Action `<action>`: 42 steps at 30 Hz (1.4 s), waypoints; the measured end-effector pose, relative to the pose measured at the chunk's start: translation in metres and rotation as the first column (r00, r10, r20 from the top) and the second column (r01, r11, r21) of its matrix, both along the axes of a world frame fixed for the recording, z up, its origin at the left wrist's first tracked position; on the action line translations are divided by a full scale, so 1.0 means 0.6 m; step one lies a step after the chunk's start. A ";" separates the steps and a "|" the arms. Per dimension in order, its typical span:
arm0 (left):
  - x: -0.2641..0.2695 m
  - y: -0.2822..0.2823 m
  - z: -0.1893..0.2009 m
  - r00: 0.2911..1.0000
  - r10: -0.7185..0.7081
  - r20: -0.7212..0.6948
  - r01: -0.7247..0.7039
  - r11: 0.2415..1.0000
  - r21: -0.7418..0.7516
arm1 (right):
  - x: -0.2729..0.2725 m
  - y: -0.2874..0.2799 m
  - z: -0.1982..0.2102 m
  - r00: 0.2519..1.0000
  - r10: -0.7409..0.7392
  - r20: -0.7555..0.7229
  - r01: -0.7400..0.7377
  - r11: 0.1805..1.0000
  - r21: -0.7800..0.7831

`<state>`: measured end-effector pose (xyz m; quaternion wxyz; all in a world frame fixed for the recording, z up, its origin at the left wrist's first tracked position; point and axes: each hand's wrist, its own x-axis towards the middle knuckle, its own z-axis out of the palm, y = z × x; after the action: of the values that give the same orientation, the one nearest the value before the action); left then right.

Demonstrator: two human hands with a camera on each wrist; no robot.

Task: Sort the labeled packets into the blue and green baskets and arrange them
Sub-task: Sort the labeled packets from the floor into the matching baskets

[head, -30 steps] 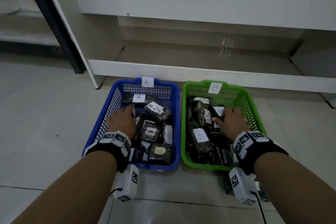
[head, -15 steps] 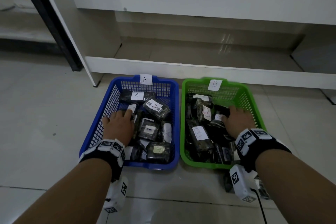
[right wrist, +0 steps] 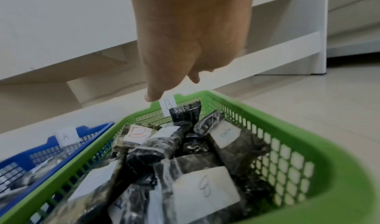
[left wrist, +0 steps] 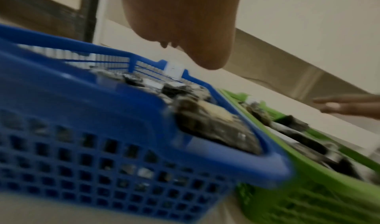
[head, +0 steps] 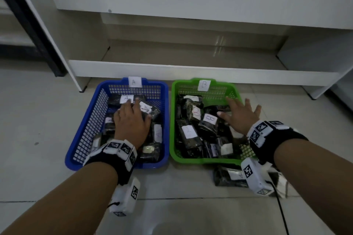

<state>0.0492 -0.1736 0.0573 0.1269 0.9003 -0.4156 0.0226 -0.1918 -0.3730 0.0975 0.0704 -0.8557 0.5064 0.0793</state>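
Note:
The blue basket tagged A and the green basket tagged B stand side by side on the floor. Both hold several dark packets with white labels. My left hand lies palm-down on the packets in the middle of the blue basket, its fingertips on a labelled packet at the back. My right hand hovers over the right half of the green basket with fingers spread straight, holding nothing. A B-labelled packet lies just left of its thumb. The right wrist view shows the green basket full of packets.
One loose packet lies on the floor in front of the green basket, partly under my right wrist camera. A white cabinet base runs right behind both baskets. A dark post stands at the far left.
My left hand has slid from the blue basket's left side to its middle. My right hand has lifted off the packets and spread its fingers near the green basket's right rim.

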 end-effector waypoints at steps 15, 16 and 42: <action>-0.368 0.003 -0.044 0.367 -0.930 -0.002 0.923 0.364 0.124 | -0.278 0.090 -0.056 0.997 0.048 -0.055 -0.052 0.996 -0.073; -0.364 0.004 -0.057 0.416 -0.908 -0.044 0.895 0.400 0.196 | -0.280 0.086 -0.062 0.996 -0.034 -0.087 0.031 0.999 -0.036; -0.329 -0.081 -0.010 0.431 -0.880 0.202 0.873 0.349 -0.342 | -0.288 -0.019 -0.034 0.701 -0.352 0.620 0.404 0.913 0.061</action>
<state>-0.1481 -0.2222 0.0513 0.3023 0.4921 -0.8159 0.0270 -0.3645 -0.3844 0.0769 0.2127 -0.7134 0.6224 -0.2419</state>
